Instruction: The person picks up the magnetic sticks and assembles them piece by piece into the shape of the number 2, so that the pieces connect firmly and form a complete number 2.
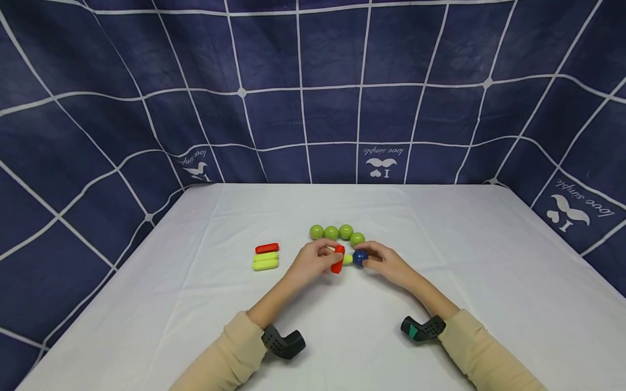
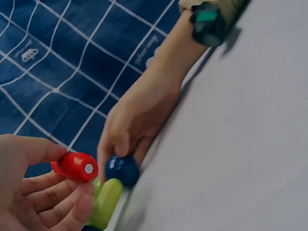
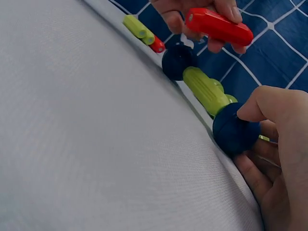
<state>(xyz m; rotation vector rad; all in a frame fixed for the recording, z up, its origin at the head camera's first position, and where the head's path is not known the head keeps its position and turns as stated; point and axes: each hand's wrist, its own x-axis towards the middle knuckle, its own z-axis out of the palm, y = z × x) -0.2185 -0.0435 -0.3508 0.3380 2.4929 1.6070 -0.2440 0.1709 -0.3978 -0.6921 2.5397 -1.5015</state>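
Observation:
My left hand (image 1: pixel 309 262) pinches a red rod (image 1: pixel 337 259) between thumb and fingers, raised a little off the table. A pale dot marks the rod's end in the left wrist view. With thumb and fingers, my right hand (image 1: pixel 389 265) grips a dark blue ball (image 3: pixel 236 129). A yellow-green rod (image 3: pixel 207 91) runs from that ball to a second dark blue ball (image 3: pixel 179 62), seen in the right wrist view. The red rod is held close to this second ball, apparently without touching it. In the head view the left hand hides the second ball.
Several light green balls (image 1: pixel 331 233) lie in a curved row behind the hands. To the left, another red rod (image 1: pixel 267 248) and two yellow-green rods (image 1: pixel 265 264) lie side by side on the white tablecloth (image 1: pixel 215 336). A dark blue checked curtain (image 1: pixel 332 117) surrounds the table.

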